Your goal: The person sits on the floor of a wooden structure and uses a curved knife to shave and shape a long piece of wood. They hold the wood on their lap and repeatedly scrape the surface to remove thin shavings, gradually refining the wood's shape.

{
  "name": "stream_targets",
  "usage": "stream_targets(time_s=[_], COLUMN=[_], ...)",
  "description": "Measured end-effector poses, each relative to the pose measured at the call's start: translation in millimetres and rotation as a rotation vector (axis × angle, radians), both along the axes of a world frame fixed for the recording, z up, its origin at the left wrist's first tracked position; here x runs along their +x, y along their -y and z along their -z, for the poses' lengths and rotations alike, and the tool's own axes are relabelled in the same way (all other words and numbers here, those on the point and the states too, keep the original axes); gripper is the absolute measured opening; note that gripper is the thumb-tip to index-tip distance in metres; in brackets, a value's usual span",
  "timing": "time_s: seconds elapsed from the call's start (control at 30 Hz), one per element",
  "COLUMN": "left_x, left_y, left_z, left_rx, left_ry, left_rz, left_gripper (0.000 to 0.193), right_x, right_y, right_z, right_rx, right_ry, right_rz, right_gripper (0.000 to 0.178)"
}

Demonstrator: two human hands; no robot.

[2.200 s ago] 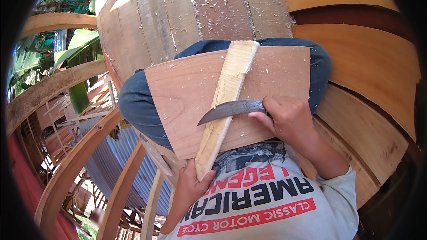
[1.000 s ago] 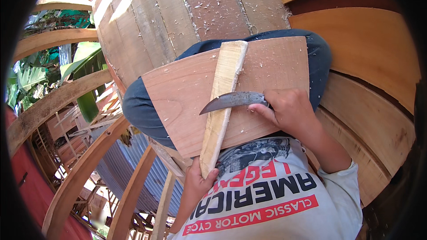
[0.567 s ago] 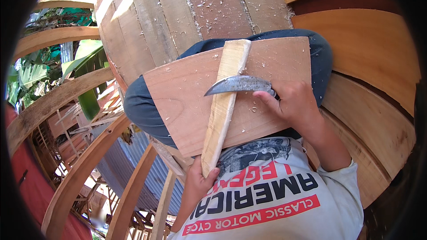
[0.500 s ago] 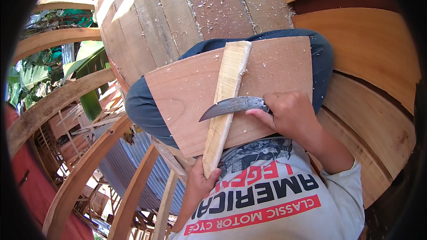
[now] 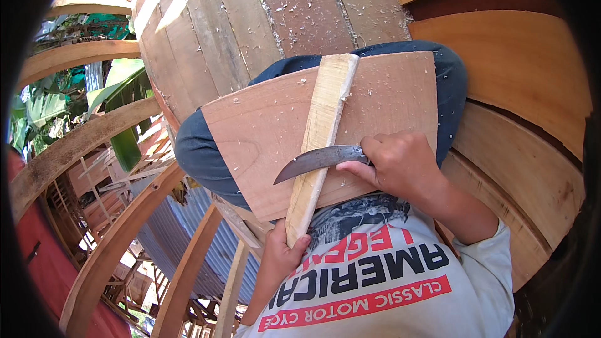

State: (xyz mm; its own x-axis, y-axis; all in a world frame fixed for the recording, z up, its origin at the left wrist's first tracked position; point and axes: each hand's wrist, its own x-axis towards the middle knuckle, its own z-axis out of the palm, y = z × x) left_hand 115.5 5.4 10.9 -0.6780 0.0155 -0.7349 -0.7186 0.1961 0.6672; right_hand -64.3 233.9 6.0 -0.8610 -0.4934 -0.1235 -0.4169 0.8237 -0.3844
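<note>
Gripping the near end of the strip (image 5: 330,100), your left hand (image 5: 282,255) sits just off the near edge of the board (image 5: 244,144), close to its near left corner, with the thumb against the strip's right side. Your right hand (image 5: 400,163) is closed around the knife (image 5: 319,159), hiding the handle, over the right half of the board near its near edge. The blade crosses above the strip, its tip pointing toward the board's left edge; you cannot tell whether it is cutting in. The strip slants over the board, its far end poking past the middle of the far edge and its near end past the near edge. The board rests across your knees (image 5: 206,156), and a few shavings dot it. Beyond the far edge, more shavings litter the planks (image 5: 307,9). Curved ribs (image 5: 116,231) stand to your left, and wide boards (image 5: 501,66) lie to your right.
</note>
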Motion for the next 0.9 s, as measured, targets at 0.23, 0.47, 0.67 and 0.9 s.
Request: stream_targets(time_s=[0.23,0.47,0.67,0.9], left_x=[2,5,11,12], left_y=[-2,-1,-6,-10], left_z=[2,7,15,9], left_rx=[0.013,0.026,-0.028,-0.020], left_ry=[0.035,0.034,-0.105,-0.069], left_rz=[-0.010,0.000,0.002,-0.031], left_gripper=[0.041,0.042,0.042,0.043], right_x=[9,5,-6,-37], right_y=[3,0,-11,-33], right_z=[-2,-2,7,4], right_rx=[-0.017,-0.034,0.012,0.028], right_ry=[0.020,-0.025,-0.049,-0.145], right_rz=[-0.124,-0.051,0.071,0.305], right_gripper=[0.054,0.054,0.056,0.055])
